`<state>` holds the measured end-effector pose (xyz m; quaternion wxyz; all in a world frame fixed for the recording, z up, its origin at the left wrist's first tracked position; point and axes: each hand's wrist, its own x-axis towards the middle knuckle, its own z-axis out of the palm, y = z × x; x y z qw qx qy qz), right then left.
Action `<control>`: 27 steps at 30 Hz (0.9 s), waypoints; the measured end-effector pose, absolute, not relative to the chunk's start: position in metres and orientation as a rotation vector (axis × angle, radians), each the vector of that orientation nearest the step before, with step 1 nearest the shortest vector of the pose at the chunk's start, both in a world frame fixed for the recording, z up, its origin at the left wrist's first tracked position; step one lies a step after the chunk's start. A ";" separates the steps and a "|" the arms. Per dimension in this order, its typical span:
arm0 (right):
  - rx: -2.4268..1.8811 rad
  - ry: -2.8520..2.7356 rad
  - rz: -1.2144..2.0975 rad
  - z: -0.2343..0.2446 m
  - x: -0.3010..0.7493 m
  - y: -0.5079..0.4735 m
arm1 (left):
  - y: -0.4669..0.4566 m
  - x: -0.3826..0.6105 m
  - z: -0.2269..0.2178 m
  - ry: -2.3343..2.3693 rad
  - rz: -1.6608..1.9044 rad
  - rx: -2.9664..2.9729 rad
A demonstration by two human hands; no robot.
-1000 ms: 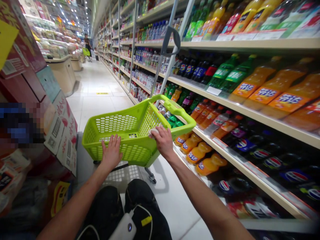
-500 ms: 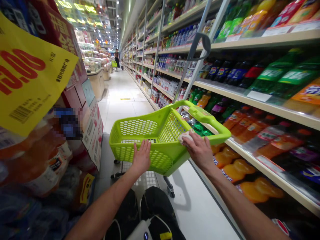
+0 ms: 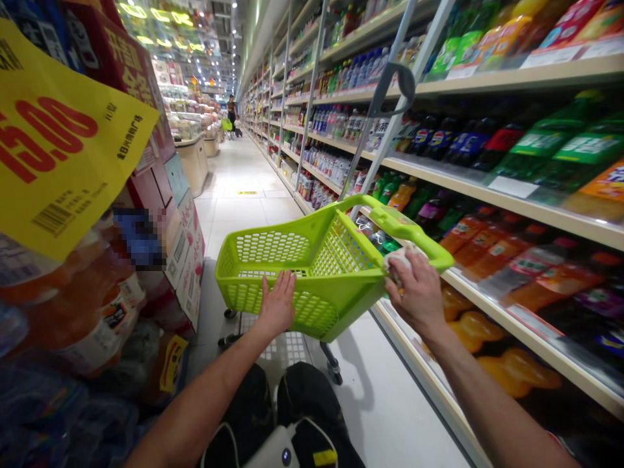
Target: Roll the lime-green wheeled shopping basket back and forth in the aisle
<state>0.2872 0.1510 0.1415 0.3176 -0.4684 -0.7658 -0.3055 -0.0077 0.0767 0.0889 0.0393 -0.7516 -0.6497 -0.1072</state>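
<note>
A lime-green plastic shopping cart (image 3: pixel 312 305) with perforated sides stands on its wheels in the aisle before my knees. My left hand (image 3: pixel 277 302) rests on the cart's near rim, fingers stretched out and holding nothing. My right hand (image 3: pixel 416 289) is closed around a crumpled whitish cloth (image 3: pixel 407 252), pressed to the side rail close to the cart's handle (image 3: pixel 400 224). Part of the cloth is hidden under my fingers. The cart's basket shows nothing inside it.
Shelves (image 3: pixel 546 188) of bottled drinks run along the right, close to the handle. On the left are stacked cartons (image 3: pixel 182 273), bottle packs and a yellow price sign (image 3: pixel 68 143). A person (image 3: pixel 231 114) stands far down the tiled aisle. A white device (image 3: pixel 275 450) with a cable lies at my lap.
My right hand has slid the cloth right along the cart's rail, nearer the handle's end. My left hand stays on the near rim.
</note>
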 end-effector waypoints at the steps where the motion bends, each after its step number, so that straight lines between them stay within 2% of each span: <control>1: -1.250 -2.019 -0.811 0.142 0.290 0.151 | 0.076 -0.012 0.089 -2.012 -0.315 -2.288; 8: -1.305 -1.903 -0.797 0.135 0.292 0.156 | 0.077 -0.031 0.085 -2.082 -0.241 -2.152; 15: -1.198 -2.129 -0.735 0.131 0.262 0.147 | 0.077 -0.041 0.084 -2.111 -0.261 -2.150; 20: -1.209 -2.073 -0.741 0.130 0.277 0.157 | 0.067 -0.060 0.078 -2.149 -0.263 -2.064; 27: -1.126 -2.153 -0.681 0.119 0.246 0.159 | 0.069 -0.063 0.075 -2.152 -0.250 -2.054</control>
